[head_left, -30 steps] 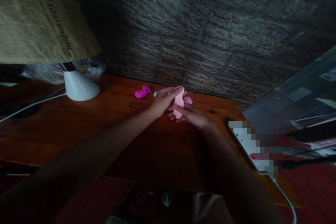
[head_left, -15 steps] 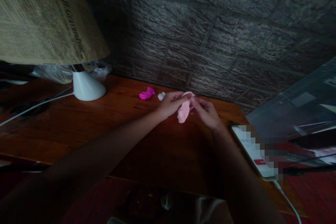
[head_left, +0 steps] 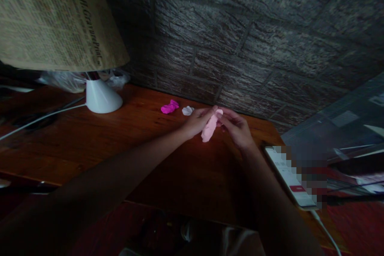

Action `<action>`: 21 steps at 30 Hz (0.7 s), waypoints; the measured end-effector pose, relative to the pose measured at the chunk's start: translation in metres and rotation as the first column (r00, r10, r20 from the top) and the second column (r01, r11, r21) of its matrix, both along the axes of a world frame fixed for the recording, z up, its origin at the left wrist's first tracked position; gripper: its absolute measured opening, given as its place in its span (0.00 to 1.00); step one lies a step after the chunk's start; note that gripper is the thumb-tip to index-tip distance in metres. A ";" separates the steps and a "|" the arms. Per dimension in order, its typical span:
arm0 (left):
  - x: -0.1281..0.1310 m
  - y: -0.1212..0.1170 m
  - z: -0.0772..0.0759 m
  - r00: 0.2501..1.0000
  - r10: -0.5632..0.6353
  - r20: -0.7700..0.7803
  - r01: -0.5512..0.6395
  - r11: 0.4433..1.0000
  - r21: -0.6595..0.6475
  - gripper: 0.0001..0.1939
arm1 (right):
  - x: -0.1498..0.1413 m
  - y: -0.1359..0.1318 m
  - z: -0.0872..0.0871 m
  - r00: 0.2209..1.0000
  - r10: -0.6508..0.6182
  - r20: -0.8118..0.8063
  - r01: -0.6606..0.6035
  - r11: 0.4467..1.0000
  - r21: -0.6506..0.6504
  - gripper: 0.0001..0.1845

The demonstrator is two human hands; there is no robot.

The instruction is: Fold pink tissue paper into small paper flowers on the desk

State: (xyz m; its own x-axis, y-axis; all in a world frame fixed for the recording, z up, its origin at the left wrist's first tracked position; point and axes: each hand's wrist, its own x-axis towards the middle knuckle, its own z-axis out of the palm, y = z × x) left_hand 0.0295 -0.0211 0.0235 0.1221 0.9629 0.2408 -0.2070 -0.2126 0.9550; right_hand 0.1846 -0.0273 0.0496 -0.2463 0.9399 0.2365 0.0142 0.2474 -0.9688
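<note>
Wood table [head_left: 132, 128] against dk. stone wall [head_left: 228, 40]; dim rm. Lt. pink lump [head_left: 209, 129], soft, 1 pc., held up over table, tilted, lower end hanging free. L. hand [head_left: 198, 122]: fingers closed on lump's upper pt. R. hand [head_left: 237, 128]: fingertips pinching same end, opp. side. White lump [head_left: 187, 111], 1 pc., on table, just beside L. hand. Magenta lump [head_left: 170, 107], 1 pc., left of white. Lamp [head_left: 103, 98], white base, newsprint shade, far left. Phone [head_left: 289, 176], pt. blurred, w/ white cord [head_left: 325, 228], at right edge.
</note>
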 end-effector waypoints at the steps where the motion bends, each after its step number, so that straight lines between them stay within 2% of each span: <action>1: 0.000 0.001 -0.002 1.000 0.001 -0.007 -0.001 1.000 0.007 0.25 | -0.001 -0.001 0.001 1.000 -0.013 -0.008 0.013 1.000 0.006 0.18; 7: 0.002 -0.003 -0.008 0.987 -0.102 -0.122 0.107 0.993 0.041 0.23 | 0.001 0.000 0.006 0.988 -0.139 -0.072 0.141 0.990 0.027 0.14; 12: 0.001 -0.011 -0.006 0.951 -0.200 -0.235 0.220 0.974 0.060 0.19 | 0.004 0.001 0.006 0.982 -0.161 -0.103 0.167 0.984 0.056 0.14; 18: -0.001 -0.012 -0.002 0.943 -0.141 -0.300 0.175 0.980 0.090 0.20 | 0.003 0.005 0.003 0.987 -0.133 -0.094 0.134 0.991 0.006 0.19; 21: -0.002 -0.012 -0.004 0.917 -0.146 -0.371 0.199 0.974 0.107 0.19 | 0.004 0.005 0.002 0.994 -0.103 -0.039 0.104 0.994 0.022 0.19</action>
